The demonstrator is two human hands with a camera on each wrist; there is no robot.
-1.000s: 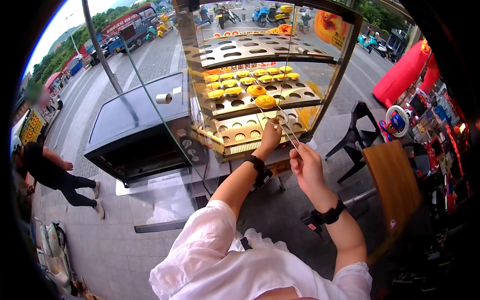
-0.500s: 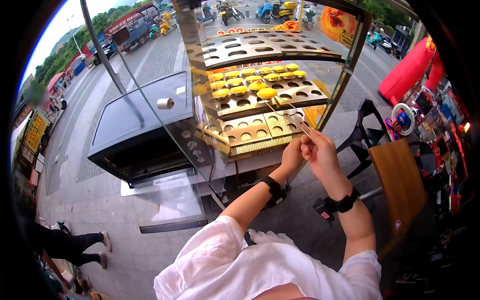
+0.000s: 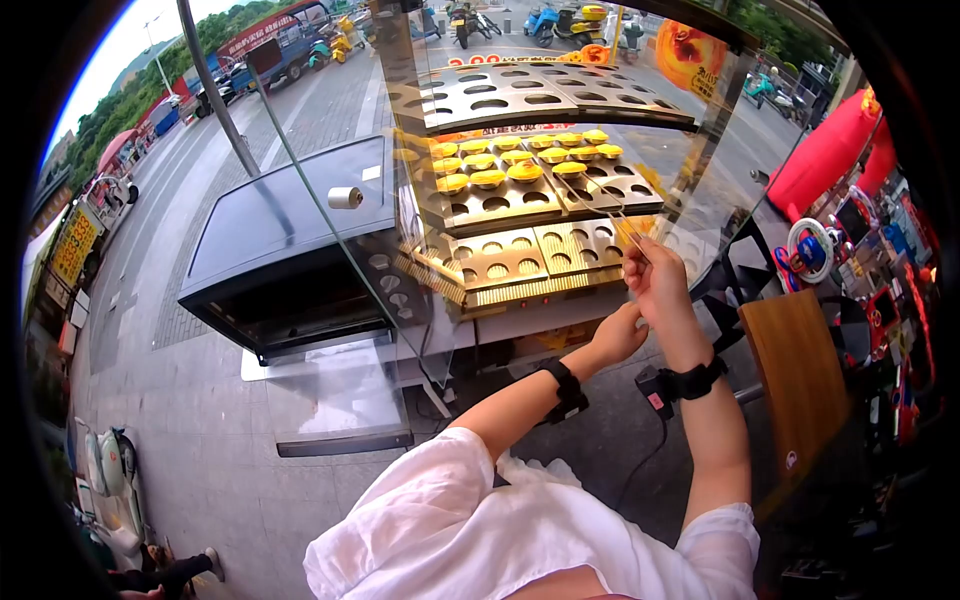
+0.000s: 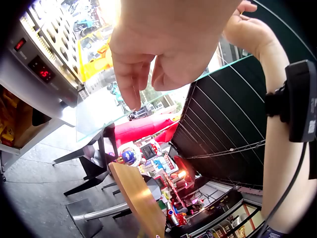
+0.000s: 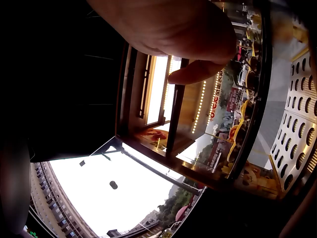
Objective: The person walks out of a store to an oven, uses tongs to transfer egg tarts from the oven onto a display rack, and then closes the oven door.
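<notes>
In the head view my right hand (image 3: pixel 655 285) grips a pair of thin metal tongs (image 3: pixel 612 200), which slant up and left into a glass display cabinet. Their tips are at a yellow egg tart (image 3: pixel 570 168) on the middle shelf tray (image 3: pixel 510 208). Beside it sits a larger browned tart (image 3: pixel 525 172), with several more yellow tarts (image 3: pixel 487 178) in rows behind and to the left. My left hand (image 3: pixel 620 335) is just below the right one; in the left wrist view its fingers (image 4: pixel 130 91) are loosely bent around nothing. The tongs are hidden in the right wrist view.
Perforated trays form the cabinet's top shelf (image 3: pixel 500 90) and bottom shelf (image 3: pixel 505 262). A glass door (image 3: pixel 330 235) stands swung out at left, before a black oven (image 3: pixel 290 240). To the right are a black chair (image 3: pixel 725 265) and a wooden tabletop (image 3: pixel 795 365).
The tongs have brought the tart onto the tray beside the browned one. My left hand has drawn back from under the tongs to below the right hand, which has shifted right.
</notes>
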